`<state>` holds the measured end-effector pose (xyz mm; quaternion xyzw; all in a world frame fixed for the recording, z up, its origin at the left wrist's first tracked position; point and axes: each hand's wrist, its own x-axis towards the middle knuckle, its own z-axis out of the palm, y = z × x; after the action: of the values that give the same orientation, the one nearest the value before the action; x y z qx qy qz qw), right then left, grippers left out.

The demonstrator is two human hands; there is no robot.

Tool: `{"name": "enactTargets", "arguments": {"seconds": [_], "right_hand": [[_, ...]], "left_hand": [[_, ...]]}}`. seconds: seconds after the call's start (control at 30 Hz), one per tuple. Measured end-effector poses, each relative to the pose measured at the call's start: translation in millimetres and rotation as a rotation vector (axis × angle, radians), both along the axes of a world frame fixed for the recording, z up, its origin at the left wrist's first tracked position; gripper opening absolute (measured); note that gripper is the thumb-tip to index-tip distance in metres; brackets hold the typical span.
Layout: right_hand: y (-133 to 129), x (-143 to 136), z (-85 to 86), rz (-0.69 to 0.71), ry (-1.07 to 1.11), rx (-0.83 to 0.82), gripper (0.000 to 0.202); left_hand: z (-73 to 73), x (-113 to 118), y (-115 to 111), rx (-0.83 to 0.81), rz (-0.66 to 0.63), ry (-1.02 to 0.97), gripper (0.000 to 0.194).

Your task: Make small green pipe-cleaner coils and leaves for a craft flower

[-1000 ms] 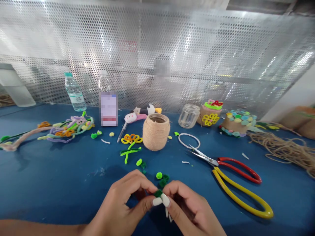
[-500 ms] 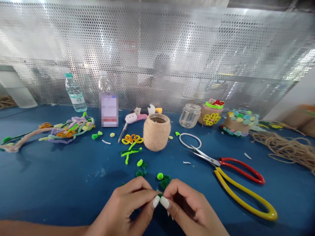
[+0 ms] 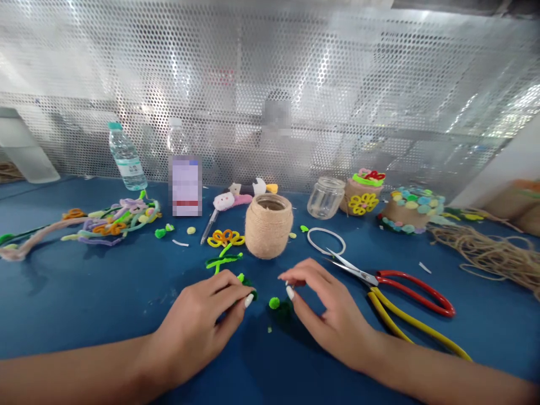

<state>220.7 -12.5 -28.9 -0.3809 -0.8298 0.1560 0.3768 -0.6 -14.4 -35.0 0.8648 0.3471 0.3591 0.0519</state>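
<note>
My left hand (image 3: 206,323) is low over the blue table, thumb and fingertips pinched at a small dark green fuzzy piece (image 3: 253,294). More green bits lie partly hidden behind its fingers. My right hand (image 3: 327,315) hovers to the right, thumb and forefinger slightly apart, with nothing visible between them. Between the hands sits a bright green fuzzy ball (image 3: 274,303); darker green pieces (image 3: 287,310) lie in shadow beside the right thumb. Beyond the hands stands a twine-wrapped jar (image 3: 269,228), upright and uncovered at the top.
Large scissors (image 3: 358,274) with red and yellow handles lie partly open at right, near a white ring (image 3: 326,242). Behind are a glass jar (image 3: 326,198), decorated jars (image 3: 365,194) and loose twine (image 3: 485,247). Pipe-cleaner flowers (image 3: 226,238), a bottle (image 3: 127,157) and a phone (image 3: 186,185) stand left.
My hands were together at the near edge, pinching a dark green piece. They have moved forward and apart, the left toward the green bits, the right with its fingers loosened.
</note>
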Motion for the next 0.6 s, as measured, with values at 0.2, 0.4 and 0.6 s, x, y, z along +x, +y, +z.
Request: {"name": "enactTargets", "arguments": {"seconds": [0.2, 0.4, 0.6], "right_hand": [[4.0, -0.8, 2.1, 0.102, -0.134, -0.025, 0.031], [2.3, -6.3, -1.2, 0.078, -0.235, -0.078, 0.017], [4.7, -2.7, -2.6, 0.123, -0.235, 0.001, 0.025]], "left_hand": [[-1.9, 1.6, 2.0, -0.064, 0.060, 0.042, 0.019], [-3.6, 2.2, 2.8, -0.027, 0.025, 0.063, 0.020], [1.9, -0.2, 1.4, -0.121, -0.037, -0.028, 0.025]]}}
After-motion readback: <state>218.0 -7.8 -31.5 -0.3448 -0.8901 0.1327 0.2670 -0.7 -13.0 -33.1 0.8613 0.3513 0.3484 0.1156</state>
